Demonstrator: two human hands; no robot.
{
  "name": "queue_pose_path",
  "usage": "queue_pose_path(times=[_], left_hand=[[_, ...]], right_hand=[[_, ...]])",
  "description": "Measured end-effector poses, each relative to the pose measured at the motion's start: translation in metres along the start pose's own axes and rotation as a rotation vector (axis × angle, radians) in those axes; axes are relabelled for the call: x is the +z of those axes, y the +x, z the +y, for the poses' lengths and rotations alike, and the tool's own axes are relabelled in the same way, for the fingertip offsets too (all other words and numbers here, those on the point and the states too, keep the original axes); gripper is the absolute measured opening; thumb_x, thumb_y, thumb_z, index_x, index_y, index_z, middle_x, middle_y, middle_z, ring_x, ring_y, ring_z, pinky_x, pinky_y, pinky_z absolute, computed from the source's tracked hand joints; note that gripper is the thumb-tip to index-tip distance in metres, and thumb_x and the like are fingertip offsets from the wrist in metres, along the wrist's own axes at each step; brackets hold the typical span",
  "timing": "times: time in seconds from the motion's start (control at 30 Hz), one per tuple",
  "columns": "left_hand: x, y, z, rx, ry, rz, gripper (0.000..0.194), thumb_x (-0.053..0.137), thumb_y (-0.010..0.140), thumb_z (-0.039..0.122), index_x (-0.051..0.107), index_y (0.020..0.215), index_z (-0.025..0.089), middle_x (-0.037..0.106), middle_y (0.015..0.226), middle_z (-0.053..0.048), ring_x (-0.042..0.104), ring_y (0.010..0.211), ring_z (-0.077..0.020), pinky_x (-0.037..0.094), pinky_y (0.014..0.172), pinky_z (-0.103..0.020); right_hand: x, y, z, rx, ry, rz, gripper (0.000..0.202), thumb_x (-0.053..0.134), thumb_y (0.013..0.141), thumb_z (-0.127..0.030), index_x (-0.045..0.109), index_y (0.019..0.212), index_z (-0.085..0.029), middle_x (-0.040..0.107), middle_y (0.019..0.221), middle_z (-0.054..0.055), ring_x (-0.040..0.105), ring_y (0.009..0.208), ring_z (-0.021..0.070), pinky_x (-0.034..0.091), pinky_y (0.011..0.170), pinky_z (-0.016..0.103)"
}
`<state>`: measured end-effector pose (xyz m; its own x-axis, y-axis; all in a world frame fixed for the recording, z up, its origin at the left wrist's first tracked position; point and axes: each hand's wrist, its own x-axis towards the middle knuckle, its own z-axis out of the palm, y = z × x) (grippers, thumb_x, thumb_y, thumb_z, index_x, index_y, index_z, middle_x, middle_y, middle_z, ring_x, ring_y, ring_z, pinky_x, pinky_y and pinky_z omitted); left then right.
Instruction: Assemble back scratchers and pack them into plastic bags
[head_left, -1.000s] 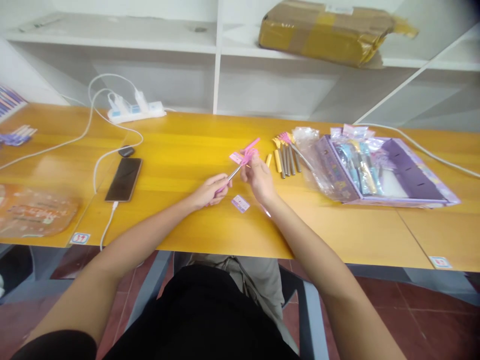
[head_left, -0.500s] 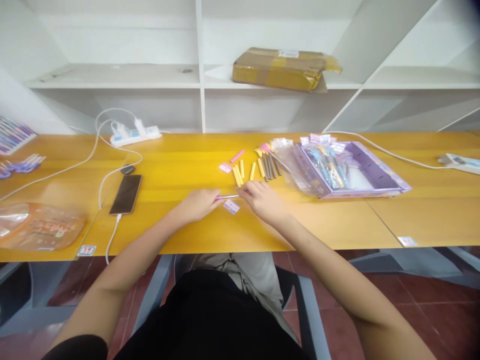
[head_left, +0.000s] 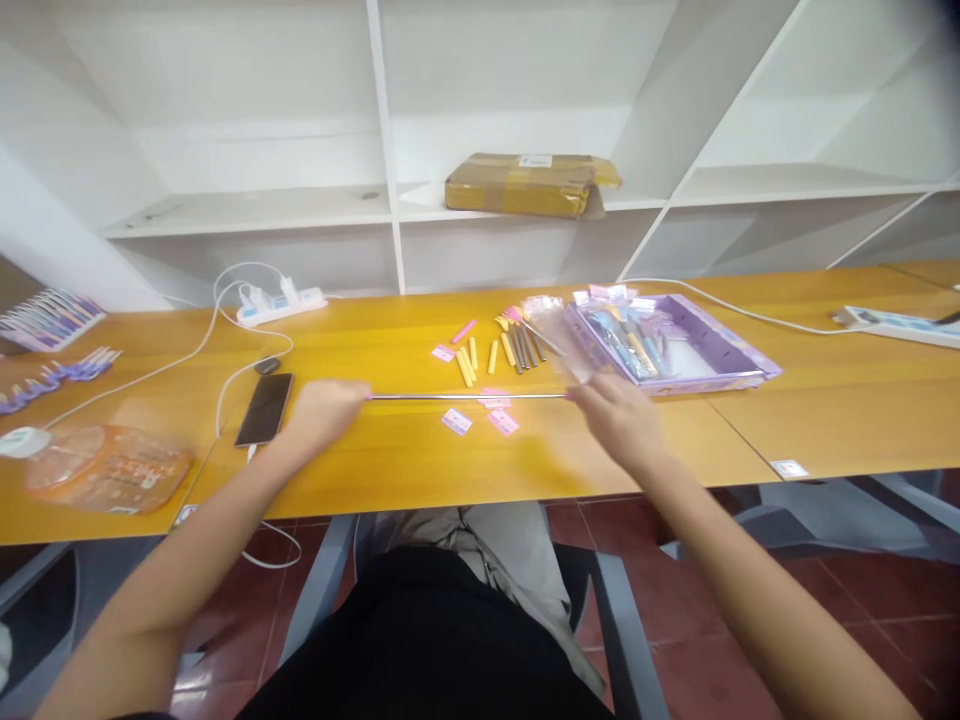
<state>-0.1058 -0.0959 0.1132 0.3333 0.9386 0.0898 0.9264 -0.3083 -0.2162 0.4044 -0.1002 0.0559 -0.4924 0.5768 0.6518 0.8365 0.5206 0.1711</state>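
Observation:
A thin telescopic metal rod point(head_left: 465, 397) with pink at its ends runs level above the table, drawn out long. My left hand point(head_left: 328, 412) is closed around its left end, close to the phone. At the other end, the fingers of my right hand point(head_left: 621, 415) grip the rod near the purple box; that hand is slightly blurred. Under the rod lie small pink cards point(head_left: 503, 422) and a lilac card point(head_left: 457, 421). Just beyond are several yellow tubes point(head_left: 465, 367), a pink tube point(head_left: 464, 331) and several dark-handled pieces point(head_left: 523, 347) with yellow or pink heads.
A purple tray box point(head_left: 724, 340) holds wrapped items, with clear plastic bags point(head_left: 555, 325) beside it. To the left are a phone point(head_left: 265, 409) on a cable, a power strip point(head_left: 281, 307) and an orange-labelled bottle point(head_left: 112, 468). A taped carton point(head_left: 517, 185) sits on the shelf.
My hands have moved far apart, and the rod between them has lengthened. More pink cards now show beneath it. The camera view has shifted slightly.

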Motion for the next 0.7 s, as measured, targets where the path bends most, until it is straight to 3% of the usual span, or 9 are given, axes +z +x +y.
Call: queue_pose_path(times=[0.1,0.17,0.37,0.7], left_hand=[[0.009,-0.022,-0.056,0.006,0.028,0.011,0.036,0.046,0.103,0.029,0.077,0.087,0.017,0.078,0.083,-0.018,0.076,0.079,-0.0327,0.047,0.065,-0.036],[0.018,-0.033,-0.074,0.022,0.041,-0.013,0.036,0.045,0.101,0.027,0.076,0.085,0.018,0.079,0.084,-0.017,0.077,0.082,-0.031,0.046,0.067,-0.035],[0.036,-0.04,-0.068,-0.02,0.072,-0.118,0.034,0.047,0.1,0.026,0.077,0.086,0.021,0.082,0.089,-0.015,0.077,0.084,-0.0285,0.044,0.068,-0.032],[0.037,-0.045,-0.074,-0.008,0.05,-0.122,0.035,0.046,0.102,0.028,0.073,0.081,0.021,0.081,0.087,-0.014,0.077,0.084,-0.0287,0.041,0.068,-0.033]], right_hand=[[-0.015,-0.047,0.061,0.048,-0.017,0.055,0.025,0.058,0.112,-0.025,0.075,0.093,-0.021,0.067,0.082,0.008,0.059,0.079,0.0225,0.04,0.074,0.036],[-0.021,-0.069,0.079,0.049,0.018,-0.004,0.029,0.061,0.111,-0.031,0.072,0.086,-0.022,0.067,0.08,0.007,0.06,0.075,0.0214,0.043,0.072,0.035],[-0.032,-0.081,0.059,0.123,0.13,-0.04,0.018,0.067,0.108,-0.032,0.074,0.094,-0.024,0.073,0.088,0.006,0.068,0.079,0.0212,0.051,0.075,0.034],[-0.053,-0.087,0.052,0.236,0.287,-0.014,0.018,0.06,0.111,-0.034,0.076,0.113,-0.025,0.079,0.108,0.009,0.077,0.098,0.0235,0.06,0.091,0.037]])
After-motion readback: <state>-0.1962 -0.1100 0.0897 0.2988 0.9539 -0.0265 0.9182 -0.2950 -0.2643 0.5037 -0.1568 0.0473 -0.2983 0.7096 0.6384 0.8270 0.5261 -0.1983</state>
